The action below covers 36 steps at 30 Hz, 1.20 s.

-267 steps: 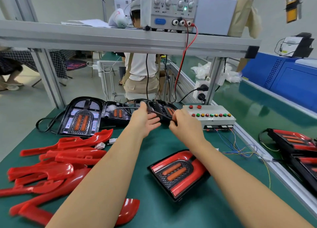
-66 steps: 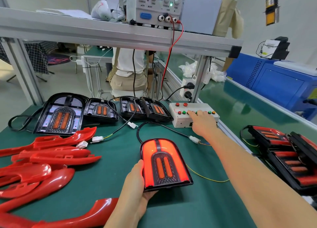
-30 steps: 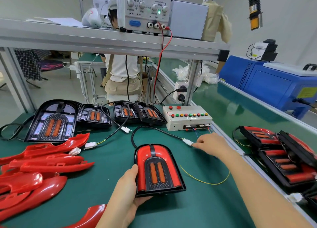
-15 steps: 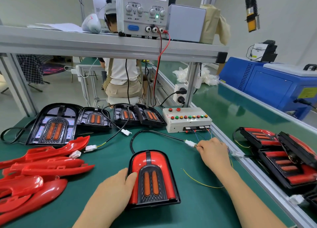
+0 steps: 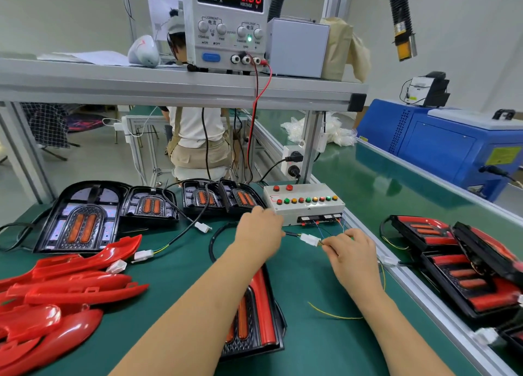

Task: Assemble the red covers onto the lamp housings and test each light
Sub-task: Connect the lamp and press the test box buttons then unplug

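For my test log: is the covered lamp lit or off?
Off: the covered lamp shows no glow, and the power supply reads 0.000 A.

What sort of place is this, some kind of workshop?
Most likely a factory assembly line for vehicle lamps: a long green workbench holds a pile of loose red covers and a row of open lamp housings, with a bench power supply and a push-button test box.

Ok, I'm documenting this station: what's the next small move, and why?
Probably pull the white connector apart: the left hand grips the black cable on one side, the right hand pinches the wires on the other, and the covered lamp lies unlit.
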Available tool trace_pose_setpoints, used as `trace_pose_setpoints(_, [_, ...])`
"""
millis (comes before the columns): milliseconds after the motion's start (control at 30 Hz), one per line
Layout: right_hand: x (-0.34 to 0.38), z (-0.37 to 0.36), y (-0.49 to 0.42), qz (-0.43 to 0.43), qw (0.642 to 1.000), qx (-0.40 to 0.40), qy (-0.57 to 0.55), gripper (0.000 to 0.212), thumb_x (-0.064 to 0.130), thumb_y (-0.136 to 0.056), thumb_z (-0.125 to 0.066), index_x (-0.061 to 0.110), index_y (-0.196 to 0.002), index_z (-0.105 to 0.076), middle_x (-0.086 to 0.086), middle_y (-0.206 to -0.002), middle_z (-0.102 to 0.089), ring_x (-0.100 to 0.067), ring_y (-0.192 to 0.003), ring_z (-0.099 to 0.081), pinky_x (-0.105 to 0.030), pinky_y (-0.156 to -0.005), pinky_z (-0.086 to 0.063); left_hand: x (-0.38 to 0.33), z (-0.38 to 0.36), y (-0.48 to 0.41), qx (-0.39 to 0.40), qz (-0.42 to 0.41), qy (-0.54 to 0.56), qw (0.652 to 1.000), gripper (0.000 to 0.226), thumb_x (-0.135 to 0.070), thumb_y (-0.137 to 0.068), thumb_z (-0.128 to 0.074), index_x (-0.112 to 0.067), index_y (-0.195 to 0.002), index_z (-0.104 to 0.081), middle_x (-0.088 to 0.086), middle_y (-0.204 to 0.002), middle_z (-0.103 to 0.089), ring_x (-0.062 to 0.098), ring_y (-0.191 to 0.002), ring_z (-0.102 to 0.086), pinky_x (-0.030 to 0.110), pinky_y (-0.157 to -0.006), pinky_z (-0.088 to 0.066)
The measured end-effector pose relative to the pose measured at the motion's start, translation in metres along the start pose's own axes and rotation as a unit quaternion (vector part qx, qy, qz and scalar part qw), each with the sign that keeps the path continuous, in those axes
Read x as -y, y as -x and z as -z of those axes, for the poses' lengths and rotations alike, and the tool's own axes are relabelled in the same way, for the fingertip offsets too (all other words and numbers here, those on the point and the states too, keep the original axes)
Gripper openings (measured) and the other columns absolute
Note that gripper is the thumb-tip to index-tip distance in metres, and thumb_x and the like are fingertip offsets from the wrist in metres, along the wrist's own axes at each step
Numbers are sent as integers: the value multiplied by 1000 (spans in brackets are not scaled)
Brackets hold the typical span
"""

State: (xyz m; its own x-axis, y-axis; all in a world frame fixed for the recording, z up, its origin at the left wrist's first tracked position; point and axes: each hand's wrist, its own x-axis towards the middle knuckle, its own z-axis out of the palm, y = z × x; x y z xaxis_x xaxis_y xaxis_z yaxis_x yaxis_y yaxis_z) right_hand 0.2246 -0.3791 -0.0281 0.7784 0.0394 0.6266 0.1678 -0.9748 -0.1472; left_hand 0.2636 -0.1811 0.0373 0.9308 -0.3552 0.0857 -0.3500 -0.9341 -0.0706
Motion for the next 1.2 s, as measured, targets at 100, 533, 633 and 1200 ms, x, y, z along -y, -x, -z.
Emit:
trace_pose_setpoints(100, [-1, -1, -1, 36, 999, -29, -11, 20, 11, -64, -89, 19, -73, -74, 8, -62, -62, -30, -75, -60, -42, -72, -46, -11, -14, -12, 5, -79, 57, 995, 43, -36, -101, -41, -19, -140, -41, 4, -143, -47, 29, -137, -30, 41, -111, -29])
trace_pose_setpoints(533, [4, 5, -1, 68, 993, 0, -100, 3, 15, -74, -78, 15, -73, -75, 6, -57, -59, -30, -65, -57, -31, -69, -28, -20, -17, -9, -27, -120, 138, 983, 28, -41, -98, -46, -20, -109, -62, 0, -105, -64, 21, -106, -44, 33, -81, -31])
trace_pose_setpoints(633, [5, 7, -2, 55, 990, 36, -122, 5, 10, -76, -79, 13, -74, -76, 9, -57, -57, -30, -69, -56, -33, -73, -32, -20, -17, -6, -19, -108, 136, 985, 25, -40, -99, -44, -25, -112, -59, -3, -110, -62, 20, -110, -41, 36, -90, -31])
trace_pose_setpoints(1200, [-41, 3, -9, -143, 956, 165, -197, 33, 19, -93, -60, 36, -66, -63, 9, -71, -61, -17, -96, -45, -27, -84, -36, 17, 14, 4, 33, -33, 311, 949, 18, -38, -98, -47, -22, -99, -55, 9, -103, -52, 31, -103, -47, 37, -92, -40])
